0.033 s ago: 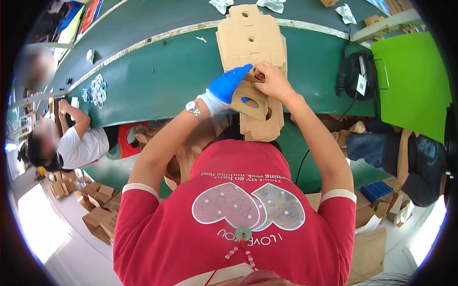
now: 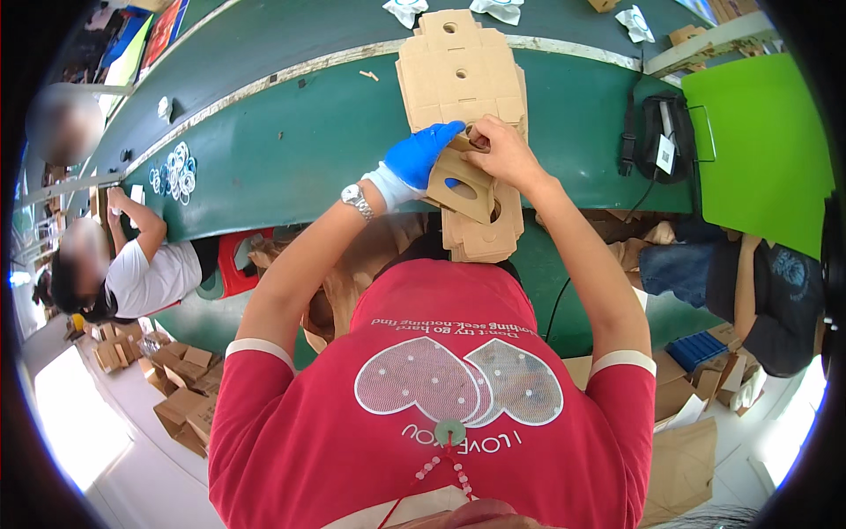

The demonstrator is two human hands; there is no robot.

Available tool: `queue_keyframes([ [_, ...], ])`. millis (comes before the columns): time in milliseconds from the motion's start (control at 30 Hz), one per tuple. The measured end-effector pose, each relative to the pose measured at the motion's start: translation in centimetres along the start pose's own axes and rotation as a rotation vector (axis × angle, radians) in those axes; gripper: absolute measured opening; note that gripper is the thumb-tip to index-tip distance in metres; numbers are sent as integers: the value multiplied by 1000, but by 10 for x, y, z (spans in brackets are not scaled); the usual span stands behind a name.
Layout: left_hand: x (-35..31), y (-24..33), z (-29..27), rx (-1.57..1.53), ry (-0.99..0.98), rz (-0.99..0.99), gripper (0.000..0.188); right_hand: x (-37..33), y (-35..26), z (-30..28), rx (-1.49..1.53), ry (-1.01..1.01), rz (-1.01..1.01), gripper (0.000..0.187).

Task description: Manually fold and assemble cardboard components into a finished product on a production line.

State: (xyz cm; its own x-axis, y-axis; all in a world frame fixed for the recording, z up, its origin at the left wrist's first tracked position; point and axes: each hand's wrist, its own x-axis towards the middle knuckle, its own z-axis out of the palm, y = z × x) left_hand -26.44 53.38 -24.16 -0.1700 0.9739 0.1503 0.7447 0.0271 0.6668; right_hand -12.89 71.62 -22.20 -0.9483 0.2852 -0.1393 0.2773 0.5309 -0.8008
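Observation:
My left hand, in a blue glove, grips a partly folded brown cardboard box piece from its left side. A bit of blue glove shows through the oval hole in that piece. At the upper edge of the same piece, my bare right hand has its fingers bent and pinched on a cardboard flap; the fingertips are partly hidden. Both hands work just above a stack of flat die-cut cardboard blanks, which lies lengthwise on the green table and reaches past its near edge.
Several rubber-band-like rings lie on the table at left. A black bag and a bright green panel stand at right. White crumpled packets sit on the far belt. Co-workers are seated at left and right.
The view has shifted very slightly. Both hands keep the same hold on the cardboard box piece.

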Motion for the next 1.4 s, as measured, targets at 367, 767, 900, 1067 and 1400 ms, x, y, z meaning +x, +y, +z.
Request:
queue_keyframes([
  [367, 22, 17, 0, 94, -51, -81, 56, -51, -10, -11, 376, 120, 194, 33],
  [767, 1, -14, 64, -476, 289, -277, 61, 6, -12, -11, -49, -187, -33, 34],
  [900, 1, -14, 82, -559, 407, -320, 53, 1, -14, -4, -76, -210, -83, 34],
  [1067, 6, -11, 86, -592, 468, -348, 70, 3, -19, 8, -412, -88, -273, 37],
  [1400, 9, 7, 62, -245, 425, -245, 64, 3, -13, 7, -495, -81, -330, 34],
])
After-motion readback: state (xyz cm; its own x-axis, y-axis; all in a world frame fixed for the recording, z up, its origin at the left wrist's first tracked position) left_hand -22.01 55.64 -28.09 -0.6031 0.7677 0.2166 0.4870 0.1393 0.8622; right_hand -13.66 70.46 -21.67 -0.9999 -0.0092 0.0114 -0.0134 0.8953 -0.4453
